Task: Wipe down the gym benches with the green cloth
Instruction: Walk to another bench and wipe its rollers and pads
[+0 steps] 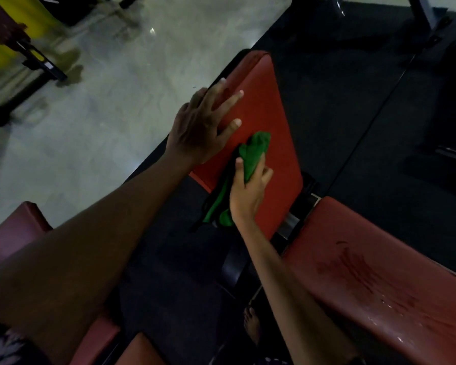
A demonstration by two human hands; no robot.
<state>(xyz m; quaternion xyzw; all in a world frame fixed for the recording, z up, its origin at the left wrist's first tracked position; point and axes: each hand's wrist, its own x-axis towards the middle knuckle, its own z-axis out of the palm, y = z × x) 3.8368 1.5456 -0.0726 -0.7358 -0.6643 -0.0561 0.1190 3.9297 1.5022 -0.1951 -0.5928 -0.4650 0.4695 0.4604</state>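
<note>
I judge I'm mid-job: the near red pad (379,280) beside my right forearm shows wet streaks, while the smooth vinyl backrest pad (263,106) is being wiped. My right hand (248,191) fingers clutch the bunched soft green cloth (256,151) against it; my left hand (203,127) fingers lie splayed flat just beyond.

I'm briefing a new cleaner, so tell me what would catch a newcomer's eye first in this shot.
The bright green cloth stands out mid-frame, bunched in the right hand against the red bench pad, one end trailing off the pad's near-left edge. Just above it, the left hand lies flat with fingers spread on the same pad. At lower right, a second red pad shows dark wet streaks.
</note>
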